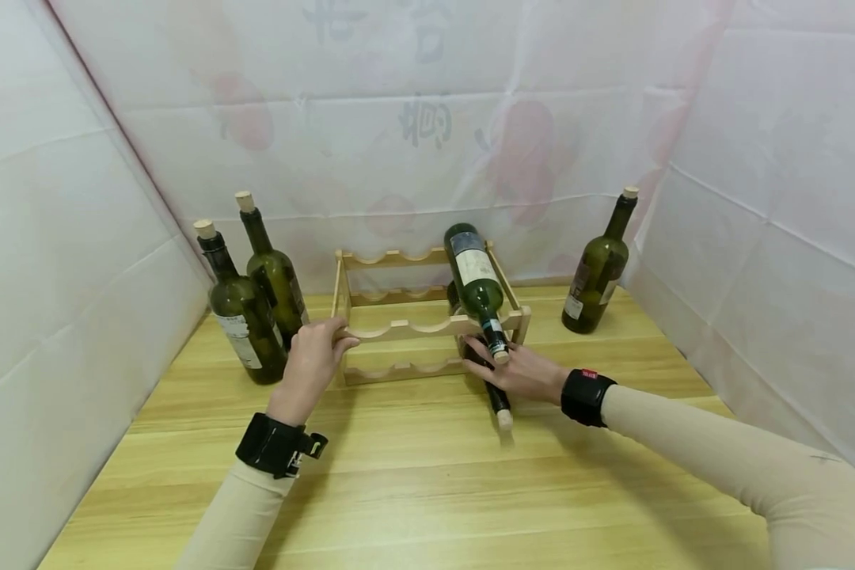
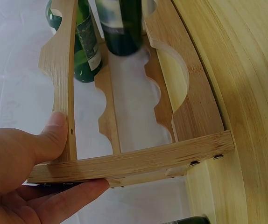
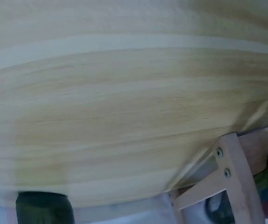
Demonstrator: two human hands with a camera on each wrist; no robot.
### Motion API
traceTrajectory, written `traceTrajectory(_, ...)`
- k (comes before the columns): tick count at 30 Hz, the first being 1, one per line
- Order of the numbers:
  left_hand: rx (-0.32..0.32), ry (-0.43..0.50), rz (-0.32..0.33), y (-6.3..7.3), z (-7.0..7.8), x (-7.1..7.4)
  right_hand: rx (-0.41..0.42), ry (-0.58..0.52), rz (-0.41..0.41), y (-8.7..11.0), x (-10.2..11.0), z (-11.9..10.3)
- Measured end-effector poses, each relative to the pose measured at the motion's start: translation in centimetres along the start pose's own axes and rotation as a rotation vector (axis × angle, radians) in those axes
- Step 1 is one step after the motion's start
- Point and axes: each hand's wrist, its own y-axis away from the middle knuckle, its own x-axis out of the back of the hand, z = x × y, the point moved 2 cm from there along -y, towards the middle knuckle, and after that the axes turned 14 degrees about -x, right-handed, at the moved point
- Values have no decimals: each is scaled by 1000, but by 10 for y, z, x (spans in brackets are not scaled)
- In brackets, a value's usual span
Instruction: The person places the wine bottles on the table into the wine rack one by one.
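Observation:
My left hand [image 1: 311, 356] grips the front left upper corner of a wooden wine rack [image 1: 399, 328], thumb on the rail and fingers beneath the end bar in the left wrist view. An upper wine bottle [image 1: 476, 269] lies in the rack's right top slot, its corked neck toward me. Below it, my right hand [image 1: 530, 374] holds a lower wine bottle [image 1: 497, 396] around its neck, by the right bottom slot. That bottle's cork points toward me. Its body [image 2: 120, 32] looks blurred in the left wrist view. The upper bottle and rack partly hide my right fingers.
Two corked wine bottles stand left of the rack, one in front [image 1: 245, 321] and one behind [image 1: 276, 277]. Another corked bottle [image 1: 597, 273] stands at the back right. A pale printed cloth [image 1: 313, 158] hangs behind the wooden table [image 1: 413, 491] and along both sides.

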Motion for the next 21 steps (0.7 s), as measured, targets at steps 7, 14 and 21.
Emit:
traceTrajectory(7,-7,8,-2,1,-1,0,3,249,116,-4,-10,-1)
traceTrajectory(14,5,5,1,-1,1,1,159,1022,200,-3,-21,-7)
traceTrajectory(21,15,-10,-4,-1,0,1,97,928,196,-8,-28,-11)
